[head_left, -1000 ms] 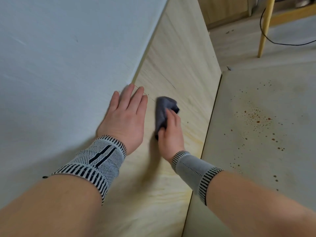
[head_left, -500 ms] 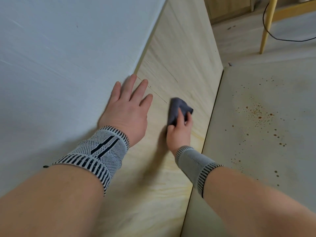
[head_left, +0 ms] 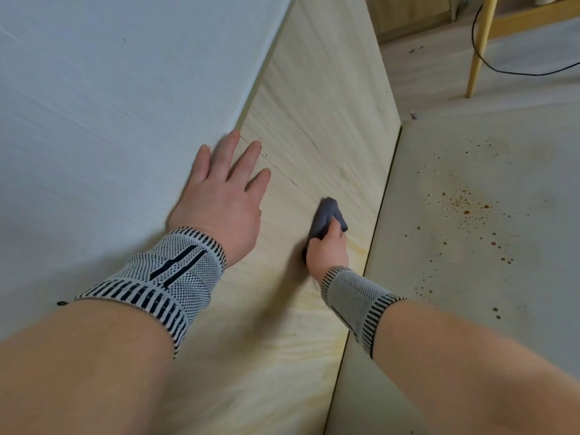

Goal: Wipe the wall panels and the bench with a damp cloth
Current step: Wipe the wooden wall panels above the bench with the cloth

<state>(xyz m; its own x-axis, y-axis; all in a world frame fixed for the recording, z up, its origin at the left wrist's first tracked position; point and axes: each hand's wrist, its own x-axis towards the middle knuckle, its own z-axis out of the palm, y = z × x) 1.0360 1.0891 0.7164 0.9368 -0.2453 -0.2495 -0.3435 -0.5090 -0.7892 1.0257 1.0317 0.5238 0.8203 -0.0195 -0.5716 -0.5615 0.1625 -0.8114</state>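
Pale wood makes up the wall panel [head_left: 317,98] that runs down the middle of this head-worn view, its grain crossed by a few thin dark lines and tinged yellow along its lower part. To the left of it, meeting it along a straight edge, is a white wall surface [head_left: 119,98].

A person's left hand [head_left: 222,199] lies flat, fingers straight and slightly spread, across the seam where white surface and wood panel meet; it holds nothing. A grey knitted wrist band [head_left: 169,281] with black stripes covers the left wrist.

Lower and to the right, the right hand [head_left: 328,251] grips a small bunched dark grey cloth [head_left: 328,216], fingers curled round it, and presses it against the wood panel. The cloth sits near the panel's bottom edge, just above the yellowed patch, and pokes out beyond the fingertips. A second grey striped wrist band [head_left: 357,299] covers the right wrist. Both forearms are bare and reach in from the bottom of the picture.

Right of the panel lies a light grey floor [head_left: 470,309], speckled with small brown spots [head_left: 461,205] in a loose scatter. At the top right stands a yellow wooden furniture leg [head_left: 478,48], with a black cable [head_left: 530,72] trailing across the floor beside it.
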